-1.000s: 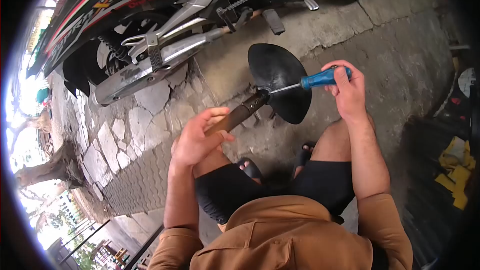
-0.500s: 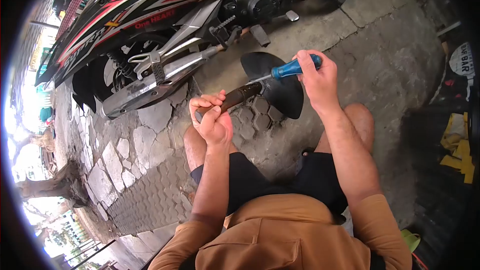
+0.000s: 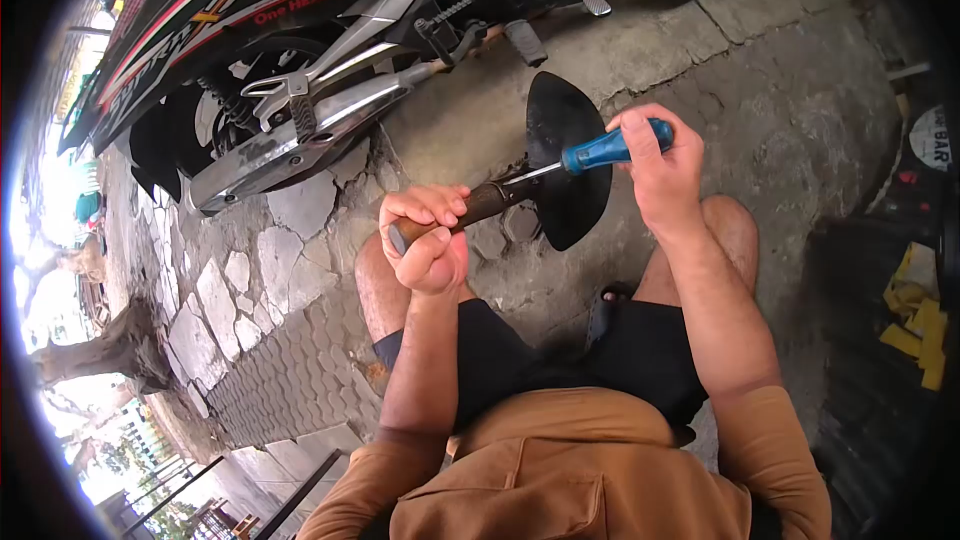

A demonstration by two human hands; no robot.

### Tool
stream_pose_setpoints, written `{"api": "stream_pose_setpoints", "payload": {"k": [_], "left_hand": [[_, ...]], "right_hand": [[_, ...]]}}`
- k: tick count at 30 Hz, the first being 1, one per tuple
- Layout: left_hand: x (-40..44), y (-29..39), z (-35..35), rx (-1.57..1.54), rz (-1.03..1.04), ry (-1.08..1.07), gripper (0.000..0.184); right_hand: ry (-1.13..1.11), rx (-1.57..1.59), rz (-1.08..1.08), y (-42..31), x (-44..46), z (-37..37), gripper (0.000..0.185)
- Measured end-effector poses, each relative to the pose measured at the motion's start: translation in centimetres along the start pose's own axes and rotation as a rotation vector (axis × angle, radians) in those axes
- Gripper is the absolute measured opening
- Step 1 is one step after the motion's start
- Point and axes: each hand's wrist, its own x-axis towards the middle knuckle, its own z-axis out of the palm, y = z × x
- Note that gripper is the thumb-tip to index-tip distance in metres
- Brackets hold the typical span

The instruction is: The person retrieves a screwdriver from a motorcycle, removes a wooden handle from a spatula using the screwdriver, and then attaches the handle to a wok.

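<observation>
My left hand is closed around the brown wooden handle of a hand tool. At its far end is a wide, curved black blade, which hangs above the ground. My right hand grips a screwdriver by its translucent blue handle. The metal shaft slants down to the left, with its tip at the end of the wooden handle near the blade. Whether the tip sits on a screw is too small to tell.
A black and red motorcycle stands ahead on the left, its exhaust and footpegs facing me. Cracked paving lies to the left, with concrete ground to the right. Yellow pieces lie at the far right.
The black blade has turned more upright and the wooden handle tilts differently. My right hand and the screwdriver have shifted slightly right and down. Both hands keep their hold.
</observation>
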Motion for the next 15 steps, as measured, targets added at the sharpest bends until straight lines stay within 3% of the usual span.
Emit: {"api": "stream_pose_setpoints", "payload": {"k": [15], "left_hand": [[0.5, -0.4, 0.0, 0.021, 0.029, 0.098, 0.028]], "right_hand": [[0.021, -0.062, 0.015, 0.1, -0.1, -0.2, 0.03]]}}
